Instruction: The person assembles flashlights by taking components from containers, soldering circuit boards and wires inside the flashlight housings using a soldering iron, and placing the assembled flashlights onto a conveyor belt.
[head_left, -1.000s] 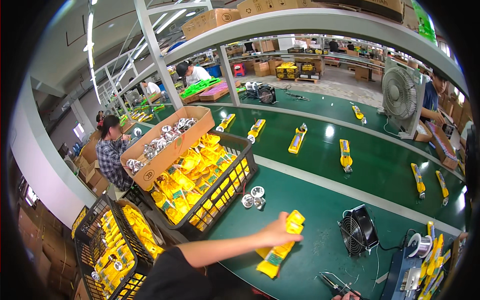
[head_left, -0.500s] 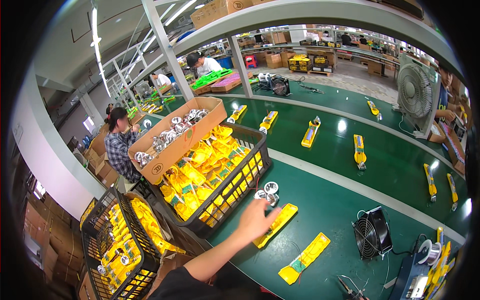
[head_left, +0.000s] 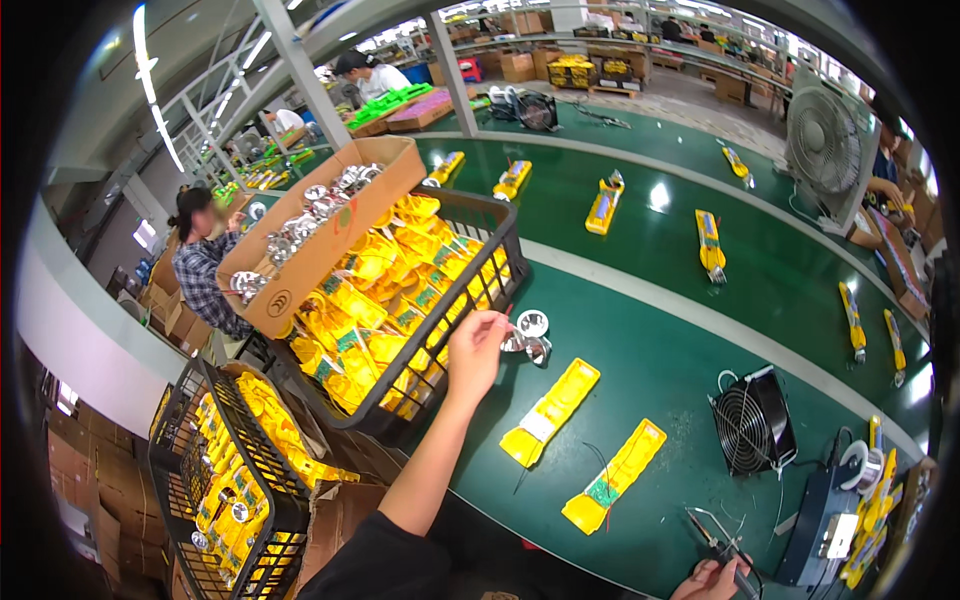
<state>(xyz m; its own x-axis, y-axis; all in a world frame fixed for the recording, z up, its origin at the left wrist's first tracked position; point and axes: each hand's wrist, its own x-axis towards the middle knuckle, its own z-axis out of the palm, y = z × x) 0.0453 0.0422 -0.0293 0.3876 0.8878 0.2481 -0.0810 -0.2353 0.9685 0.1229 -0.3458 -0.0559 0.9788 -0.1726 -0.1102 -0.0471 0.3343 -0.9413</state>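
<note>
My left hand is closed in a pinch beside a small cluster of shiny reflector cups on the green bench. Whatever its fingertips grip is too small to make out. At the lower right, my right hand is wrapped round the handle of a soldering iron, whose thin metal tip points up and left. Between the hands lie two yellow plastic housings. One housing has a white part near its lower end; the other housing carries a green circuit board with thin wires.
A black crate of yellow housings stands left, with a carton of reflectors on it. Another crate is lower. Right are a small black fan and a solder spool. Beyond runs a belt bearing yellow pieces.
My left hand has moved from above the nearer-left housing up to the reflector cups, its fingers now pinched. My right hand has come into view holding the soldering iron. The view has shifted slightly.
</note>
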